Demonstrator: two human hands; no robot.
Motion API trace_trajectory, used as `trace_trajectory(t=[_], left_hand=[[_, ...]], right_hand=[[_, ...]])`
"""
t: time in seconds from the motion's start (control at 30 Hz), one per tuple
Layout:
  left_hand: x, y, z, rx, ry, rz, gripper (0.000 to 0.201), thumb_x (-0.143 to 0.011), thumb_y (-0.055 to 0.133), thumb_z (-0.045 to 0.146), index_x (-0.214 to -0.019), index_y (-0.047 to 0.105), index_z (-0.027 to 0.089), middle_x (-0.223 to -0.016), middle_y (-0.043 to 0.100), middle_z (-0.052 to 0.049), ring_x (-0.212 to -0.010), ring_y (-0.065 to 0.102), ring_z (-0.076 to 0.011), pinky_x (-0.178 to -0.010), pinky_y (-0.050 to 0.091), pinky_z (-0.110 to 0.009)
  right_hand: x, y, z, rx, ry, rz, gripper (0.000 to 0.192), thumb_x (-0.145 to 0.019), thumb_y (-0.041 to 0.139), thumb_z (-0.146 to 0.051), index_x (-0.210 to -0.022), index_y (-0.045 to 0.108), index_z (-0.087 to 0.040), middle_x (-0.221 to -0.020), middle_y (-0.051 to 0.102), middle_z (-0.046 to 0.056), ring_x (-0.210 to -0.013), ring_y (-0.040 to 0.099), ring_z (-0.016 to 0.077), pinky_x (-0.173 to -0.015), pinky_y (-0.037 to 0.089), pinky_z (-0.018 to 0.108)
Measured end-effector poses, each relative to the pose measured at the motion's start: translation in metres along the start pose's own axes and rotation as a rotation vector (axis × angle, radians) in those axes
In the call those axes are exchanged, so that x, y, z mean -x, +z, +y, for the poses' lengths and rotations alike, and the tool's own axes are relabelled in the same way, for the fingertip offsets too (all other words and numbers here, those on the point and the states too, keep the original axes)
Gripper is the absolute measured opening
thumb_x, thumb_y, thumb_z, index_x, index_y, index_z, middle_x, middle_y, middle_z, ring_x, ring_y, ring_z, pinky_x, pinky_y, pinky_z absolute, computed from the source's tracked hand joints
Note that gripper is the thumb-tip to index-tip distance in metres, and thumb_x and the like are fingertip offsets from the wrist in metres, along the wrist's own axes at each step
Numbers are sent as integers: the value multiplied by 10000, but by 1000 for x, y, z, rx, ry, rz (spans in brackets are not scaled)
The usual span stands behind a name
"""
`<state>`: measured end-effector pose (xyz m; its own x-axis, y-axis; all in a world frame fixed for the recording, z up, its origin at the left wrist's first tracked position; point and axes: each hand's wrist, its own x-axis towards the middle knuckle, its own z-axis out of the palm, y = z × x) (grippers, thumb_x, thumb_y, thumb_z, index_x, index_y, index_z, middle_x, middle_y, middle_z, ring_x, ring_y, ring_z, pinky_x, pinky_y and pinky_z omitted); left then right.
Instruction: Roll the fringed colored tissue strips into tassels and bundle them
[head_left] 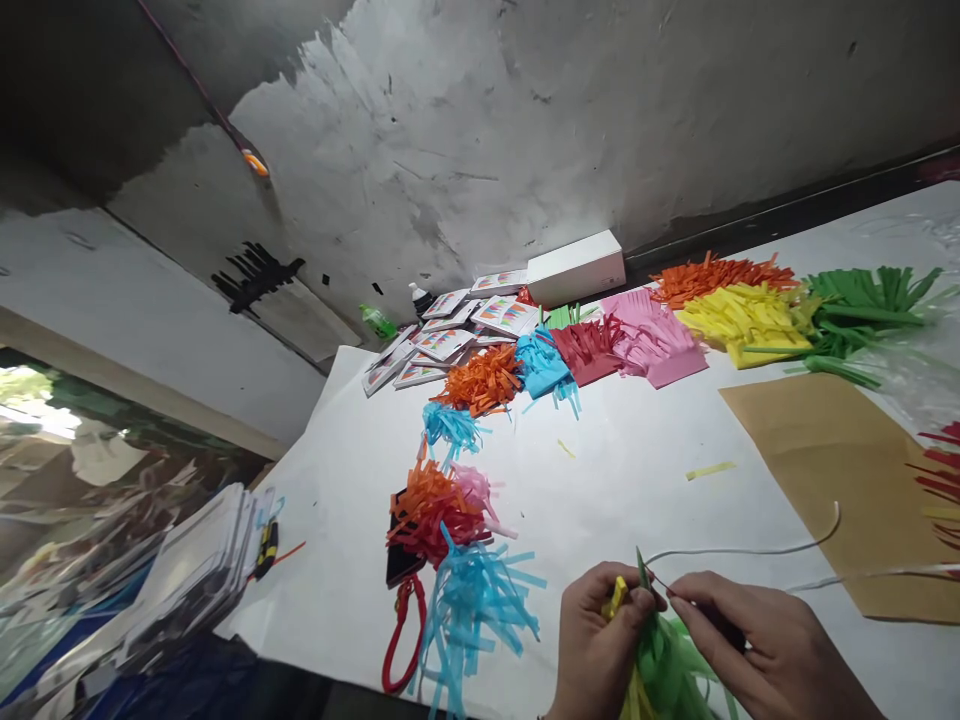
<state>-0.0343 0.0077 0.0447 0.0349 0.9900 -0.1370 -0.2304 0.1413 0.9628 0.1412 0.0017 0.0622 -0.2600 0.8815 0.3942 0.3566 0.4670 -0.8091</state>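
Observation:
At the lower edge of the view my left hand (596, 640) grips a bundle of green and yellow paper strips (660, 675) at its top. My right hand (757, 645) pinches a thin white wire (750, 549) right beside the bundle's top; the wire curves away to the right over the table. Finished tassels lie to the left: a light blue tassel (480, 600), a red and orange tassel (431, 515) and a pink one (480, 490).
A white table (637, 470) carries rows of cut strips: orange (720, 277), yellow (746, 320), green (862, 310), pink (656, 340), red (589, 345), blue (540, 365). A brown paper sheet (840, 470), a white box (576, 267), printed cards (450, 335) and a red cord (401, 635) lie around.

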Motion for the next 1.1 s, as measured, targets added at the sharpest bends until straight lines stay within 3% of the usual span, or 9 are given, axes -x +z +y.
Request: trace_trajectory(t=[0.17,0.43,0.53,0.63,0.73,0.83,0.97,1.1], left_hand=[[1,-4,-7,-100,24,31,359,-759,840,504,-789,757,155,-702,715,-47,-638,587,-143,-605,457,-232],[1,-5,-11,-211,25,32,421,-782,789,570,-753,716,156,-681,611,-22,-633,492,-137,-597,396,-239],[2,-4,-9,-281,90,51,418,-821,749,569,-725,700,165,-655,587,-16,-612,475,-138,-584,379,-247],[3,-4,-6,-402,237,71,345,-886,702,497,-738,732,187,-675,628,-37,-633,540,-166,-606,405,-266],[4,-5,-3,-511,415,41,211,-932,665,380,-874,799,227,-707,682,-64,-658,607,-195,-623,435,-285],[5,-6,0,-544,527,20,164,-928,667,286,-1005,810,260,-754,723,-87,-689,649,-216,-640,469,-302],[8,-6,2,-551,524,47,133,-885,698,225,-950,807,266,-765,747,-86,-698,670,-224,-654,493,-304],[13,-9,-7,-576,415,84,92,-818,714,183,-874,759,240,-724,729,-39,-621,632,-173,-601,463,-249]], right_hand=[[-2,0,-4,59,-8,-1,233,-1051,465,-273,-916,654,-245,-697,670,-33,-589,657,114,-578,483,201],[2,5,1,232,-164,-11,239,-1045,455,-218,-889,635,-229,-678,647,-16,-581,658,133,-576,480,222],[5,7,2,215,-86,-3,258,-1060,438,-240,-871,613,-228,-668,619,-31,-572,637,120,-572,448,226],[6,6,-1,108,84,-32,307,-1074,416,-315,-859,619,-234,-661,609,-47,-566,610,110,-569,425,226],[3,-1,-3,19,229,-99,361,-1065,412,-391,-813,623,-242,-656,617,-48,-578,595,118,-558,416,223],[0,-9,-3,-30,281,-188,371,-1049,434,-427,-793,629,-243,-657,629,-44,-579,588,122,-537,417,210],[0,-13,-1,-112,314,-238,366,-1039,465,-443,-793,649,-245,-650,639,-42,-580,609,122,-531,441,185],[4,-13,3,-194,292,-232,281,-1036,483,-422,-907,686,-276,-792,714,-45,-720,684,129,-662,502,169]])
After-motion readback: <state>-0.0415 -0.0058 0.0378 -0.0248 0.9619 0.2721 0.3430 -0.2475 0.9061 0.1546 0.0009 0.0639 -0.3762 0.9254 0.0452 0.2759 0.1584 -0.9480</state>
